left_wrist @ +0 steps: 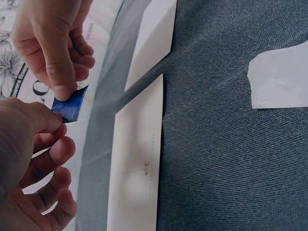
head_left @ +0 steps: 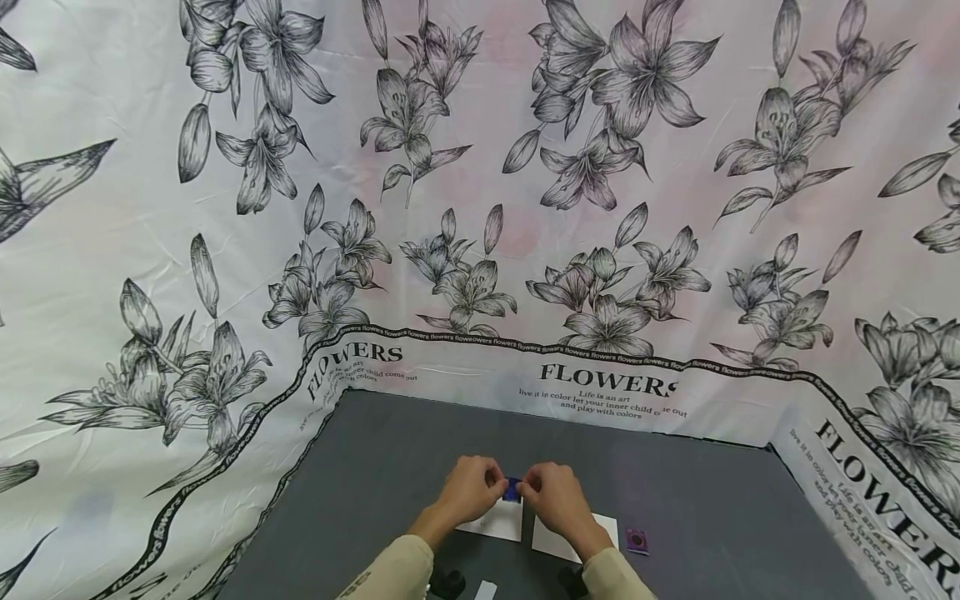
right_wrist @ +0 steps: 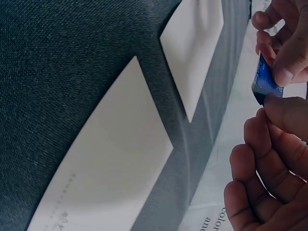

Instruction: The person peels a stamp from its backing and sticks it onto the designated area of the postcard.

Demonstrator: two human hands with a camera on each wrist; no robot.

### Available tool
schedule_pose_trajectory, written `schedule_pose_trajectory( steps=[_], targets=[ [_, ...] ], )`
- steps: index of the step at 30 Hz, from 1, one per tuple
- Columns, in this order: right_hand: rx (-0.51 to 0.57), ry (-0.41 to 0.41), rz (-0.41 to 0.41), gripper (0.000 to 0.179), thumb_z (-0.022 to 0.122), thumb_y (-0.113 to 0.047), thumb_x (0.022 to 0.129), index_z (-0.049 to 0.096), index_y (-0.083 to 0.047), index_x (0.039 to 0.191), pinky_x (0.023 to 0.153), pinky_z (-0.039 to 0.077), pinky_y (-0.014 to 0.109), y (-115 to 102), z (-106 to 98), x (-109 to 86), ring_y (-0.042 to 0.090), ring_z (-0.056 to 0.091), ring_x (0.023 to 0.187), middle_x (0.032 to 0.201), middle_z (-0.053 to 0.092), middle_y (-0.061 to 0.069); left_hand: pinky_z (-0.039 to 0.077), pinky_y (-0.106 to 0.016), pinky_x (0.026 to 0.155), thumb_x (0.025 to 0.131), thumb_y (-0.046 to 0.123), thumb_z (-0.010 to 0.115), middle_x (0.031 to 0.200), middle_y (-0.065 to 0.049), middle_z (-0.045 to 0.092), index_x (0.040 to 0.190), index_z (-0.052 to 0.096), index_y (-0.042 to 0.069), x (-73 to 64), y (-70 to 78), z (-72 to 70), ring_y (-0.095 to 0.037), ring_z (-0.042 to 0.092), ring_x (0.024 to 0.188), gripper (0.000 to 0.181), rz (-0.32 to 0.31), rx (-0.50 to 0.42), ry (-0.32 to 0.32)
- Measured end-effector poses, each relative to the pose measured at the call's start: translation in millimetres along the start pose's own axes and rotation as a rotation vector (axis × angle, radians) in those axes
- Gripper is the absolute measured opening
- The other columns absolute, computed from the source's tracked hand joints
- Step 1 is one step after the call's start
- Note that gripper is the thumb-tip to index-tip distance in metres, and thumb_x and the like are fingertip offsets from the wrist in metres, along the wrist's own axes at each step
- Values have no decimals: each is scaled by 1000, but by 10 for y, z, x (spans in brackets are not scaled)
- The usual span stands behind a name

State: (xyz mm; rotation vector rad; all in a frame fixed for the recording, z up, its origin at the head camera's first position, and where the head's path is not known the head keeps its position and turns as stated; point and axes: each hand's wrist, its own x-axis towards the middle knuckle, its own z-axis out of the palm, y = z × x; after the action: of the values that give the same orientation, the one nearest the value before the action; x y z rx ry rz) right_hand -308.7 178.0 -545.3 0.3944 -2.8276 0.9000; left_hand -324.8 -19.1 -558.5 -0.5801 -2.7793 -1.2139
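Observation:
A small blue shiny square piece (head_left: 512,490), like a foil sachet or sticker, is held up between both hands. My left hand (head_left: 468,489) pinches one edge between thumb and forefinger. At the opposite edge my right hand (head_left: 557,498) pinches it the same way. In the left wrist view the blue piece (left_wrist: 71,107) looks slightly bent, and the left hand's other fingers are loosely curled. Beneath the hands lie two white cards, a left one (left_wrist: 137,154) and a right one (right_wrist: 106,144), both with small printed text along an edge.
A purple square packet (head_left: 637,542) with a dark round mark lies right of the cards. A white scrap of paper (left_wrist: 281,79) is nearer my body on the grey tabletop (head_left: 360,492). Floral white cloth (head_left: 465,383) hangs around the table's far and side edges.

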Motion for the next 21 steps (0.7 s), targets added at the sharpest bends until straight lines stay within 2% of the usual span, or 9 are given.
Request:
schedule_pose_trajectory(
  steps=[10, 15, 21],
  targets=[
    [9, -4, 21, 14, 83, -14, 95, 77, -11, 82, 57, 47, 27, 91, 89, 38, 9, 56, 64, 73, 68, -4, 45, -24, 57, 99, 15, 79, 74, 8, 62, 87, 76, 13, 36, -18, 78, -4, 54, 63, 12, -24, 13, -1],
    [13, -11, 41, 14, 84, -14, 94, 78, -12, 82, 58, 48, 29, 123, 128, 53, 9, 56, 64, 73, 69, -4, 43, -25, 57, 98, 16, 80, 73, 9, 61, 85, 75, 14, 52, -41, 119, -5, 53, 63, 14, -46, 43, -2],
    [16, -36, 69, 14, 83, -14, 94, 78, -12, 82, 59, 47, 30, 153, 172, 57, 10, 56, 65, 74, 69, -5, 41, -24, 56, 97, 16, 81, 71, 10, 58, 84, 76, 13, 52, -65, 167, -4, 50, 61, 14, -36, 90, 6]
  ],
)
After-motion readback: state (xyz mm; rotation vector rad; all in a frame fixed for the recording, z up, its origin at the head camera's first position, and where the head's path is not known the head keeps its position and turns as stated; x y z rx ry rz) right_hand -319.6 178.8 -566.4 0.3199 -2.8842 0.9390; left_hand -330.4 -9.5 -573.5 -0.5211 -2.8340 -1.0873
